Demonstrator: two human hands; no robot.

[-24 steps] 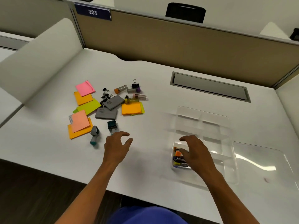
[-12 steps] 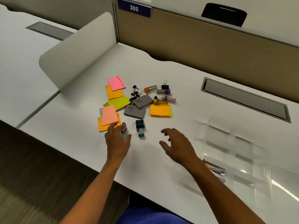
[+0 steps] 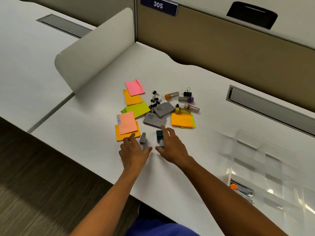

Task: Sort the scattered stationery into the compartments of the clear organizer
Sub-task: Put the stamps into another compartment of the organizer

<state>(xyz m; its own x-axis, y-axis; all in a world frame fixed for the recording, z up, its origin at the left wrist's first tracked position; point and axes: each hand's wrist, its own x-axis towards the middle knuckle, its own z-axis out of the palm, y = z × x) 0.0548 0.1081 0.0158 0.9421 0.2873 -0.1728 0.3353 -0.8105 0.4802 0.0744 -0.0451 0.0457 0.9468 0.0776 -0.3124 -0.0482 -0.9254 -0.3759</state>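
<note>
Both hands have come forward to the two stamps since a moment ago: the right hand [image 3: 172, 147], which hovered apart from the pile, now lies over the teal stamp [image 3: 159, 136], and the left hand [image 3: 134, 150] stays at the grey stamp [image 3: 142, 138].

Head view: the left hand's fingers are loosely spread, its forefinger reaching onto the orange sticky notes [image 3: 127, 133] beside the grey stamp, its thumb just below that stamp; it grips nothing that I can see. The right hand is likewise spread, forefinger pointing toward the grey erasers [image 3: 157, 114], thumb beside the teal stamp's lower end; whether it touches the stamp I cannot tell. On the white worktop [image 3: 85, 133] the scattered stationery sits in one cluster: pink notes [image 3: 134, 86], green notes [image 3: 138, 109], a salmon pad [image 3: 127, 122], another orange pad [image 3: 181, 120], small black binder clips [image 3: 155, 99] and capped clear tubes [image 3: 172, 95]. The clear organizer [image 3: 265, 155] lies well apart to the right, motion-blurred, with a few items [image 3: 241, 189] in its near-left compartment.
</note>
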